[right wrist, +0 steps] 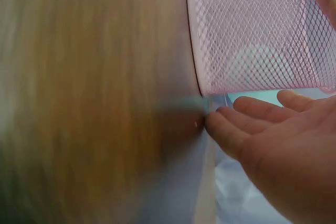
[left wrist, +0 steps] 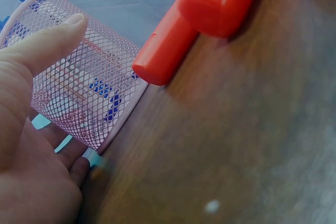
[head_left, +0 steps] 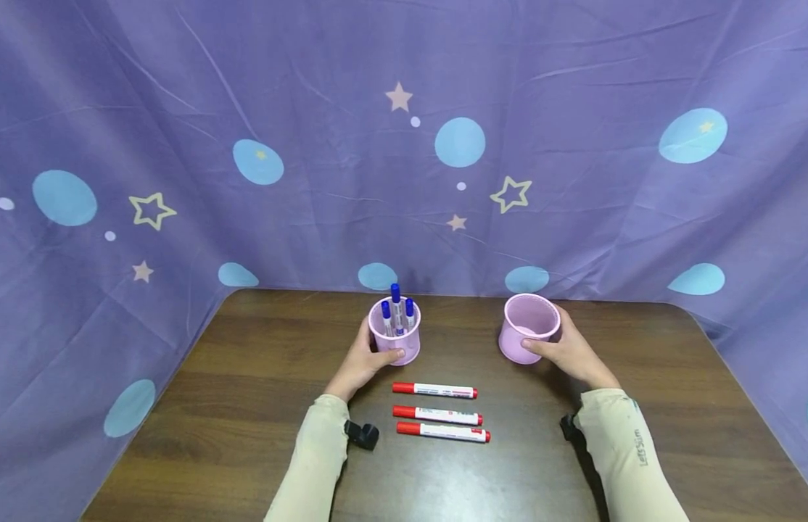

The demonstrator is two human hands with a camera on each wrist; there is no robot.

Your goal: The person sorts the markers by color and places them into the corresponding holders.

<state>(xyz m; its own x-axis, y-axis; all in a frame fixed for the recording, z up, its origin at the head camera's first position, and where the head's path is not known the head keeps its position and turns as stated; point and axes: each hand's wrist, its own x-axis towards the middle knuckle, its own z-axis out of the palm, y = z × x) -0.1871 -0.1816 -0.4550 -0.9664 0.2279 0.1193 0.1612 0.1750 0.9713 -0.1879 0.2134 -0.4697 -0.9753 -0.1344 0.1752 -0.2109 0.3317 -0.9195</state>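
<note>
With fingers (right wrist: 262,109) curled about the sides, holds the pink left cup (head_left: 412,349) in the left hand (head_left: 364,360) and the pink right cup (head_left: 513,342) in the right hand (head_left: 571,353), toward the tabletop's (head_left: 267,348) far edge. Could spill blue markers (head_left: 397,312) by tipping the left cup, or roll nearby red markers (head_left: 439,415) with a brushing left sleeve (head_left: 310,453). Holds both cups upright, axes vertical, mouths upward, with red markers lying crosswise nearer, capped ends left.

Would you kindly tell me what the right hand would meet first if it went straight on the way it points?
Most likely the empty pink cup, immediately ahead of the right hand, though any gap between them is hard to judge.
</note>
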